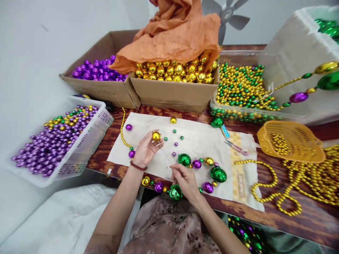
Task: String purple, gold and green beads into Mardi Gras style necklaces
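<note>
My left hand, with a dark red bead bracelet on the wrist, holds a shiny gold ball between thumb and fingers above the white cloth. To its right, my right hand pinches a thin thread that runs up towards the gold ball. A strand of large green, purple and gold balls curves over the cloth and along the table edge, passing by my right hand. Small green and purple beads lie loose between the hands and the back of the cloth, near a loose gold ball.
Behind stand cardboard boxes of purple and gold balls, one partly under orange cloth. A white basket is at left. To the right are scissors, an orange basket and gold bead strings.
</note>
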A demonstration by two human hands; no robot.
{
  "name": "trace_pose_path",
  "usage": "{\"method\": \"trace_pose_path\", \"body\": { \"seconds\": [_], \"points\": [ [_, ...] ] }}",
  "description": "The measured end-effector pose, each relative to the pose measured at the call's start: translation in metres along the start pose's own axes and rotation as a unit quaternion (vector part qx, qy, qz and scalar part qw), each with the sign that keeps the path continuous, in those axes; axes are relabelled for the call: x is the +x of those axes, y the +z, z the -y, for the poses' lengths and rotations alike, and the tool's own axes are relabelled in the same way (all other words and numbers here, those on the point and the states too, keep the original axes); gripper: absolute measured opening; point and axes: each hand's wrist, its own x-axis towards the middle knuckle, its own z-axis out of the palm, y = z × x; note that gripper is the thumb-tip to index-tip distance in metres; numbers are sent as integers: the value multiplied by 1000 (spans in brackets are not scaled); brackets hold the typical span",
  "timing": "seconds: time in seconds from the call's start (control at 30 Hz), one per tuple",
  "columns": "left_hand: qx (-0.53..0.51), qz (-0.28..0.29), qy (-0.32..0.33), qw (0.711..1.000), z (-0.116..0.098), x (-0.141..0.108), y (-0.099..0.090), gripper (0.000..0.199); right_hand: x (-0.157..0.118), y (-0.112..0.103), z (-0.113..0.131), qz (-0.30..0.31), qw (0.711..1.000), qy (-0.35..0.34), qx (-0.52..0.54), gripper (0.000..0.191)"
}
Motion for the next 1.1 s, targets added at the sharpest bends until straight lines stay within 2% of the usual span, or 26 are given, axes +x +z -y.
{"method": "trace_pose_path", "body": {
  "seconds": [0.13, 0.3, 0.4, 0.47, 0.53, 0.57, 0.63, 0.7, 0.73, 0.77, 0.83, 0.93, 1.0, 1.03, 1.07, 1.1],
  "points": [
    [33, 15, 26, 999, 4, -10, 5, 28, 3, 3, 1, 1, 1000, -3, 13, 24],
    [86, 46, 30, 995, 23, -32, 5, 34, 11, 9, 11, -6, 999, -22, 27, 21],
    [185, 75, 22, 980, 29, -35, -4, 44, 14, 11, 15, -19, 998, -30, 51, 20],
    [279, 49, 58, 957, 27, -24, -13, 46, 13, 10, 14, -28, 997, -26, 70, 20],
    [406, 19, 120, 906, 22, -4, -21, 39, 11, 9, 11, -29, 996, -18, 85, 21],
    [481, 21, 149, 864, 19, 9, -23, 32, 10, 9, 10, -27, 995, -14, 90, 21],
    [616, 55, 192, 762, 17, 34, -25, 21, 7, 10, 7, -23, 995, -10, 96, 21],
    [705, 106, 216, 667, 19, 54, -24, 23, 5, 10, 5, -23, 994, -9, 102, 20],
    [734, 127, 223, 629, 22, 61, -23, 25, 4, 10, 4, -25, 994, -9, 105, 20],
    [754, 143, 228, 600, 25, 67, -22, 26, 3, 10, 4, -28, 994, -10, 107, 20],
    [775, 154, 231, 568, 29, 74, -22, 24, 2, 8, 3, -35, 994, -9, 108, 19],
    [777, 139, 234, 567, 31, 78, -25, 22, 2, 4, 1, -41, 994, -3, 104, 19],
    [757, 123, 236, 597, 27, 78, -27, 22, 3, 3, -1, -41, 994, 3, 103, 20],
    [735, 111, 233, 628, 24, 77, -28, 20, 4, 3, -1, -40, 994, 5, 103, 20],
    [699, 93, 223, 673, 20, 76, -28, 18, 4, 3, -2, -37, 994, 7, 104, 21],
    [646, 71, 206, 731, 17, 74, -27, 15, 5, 4, -2, -35, 994, 8, 104, 21]
  ]
}}
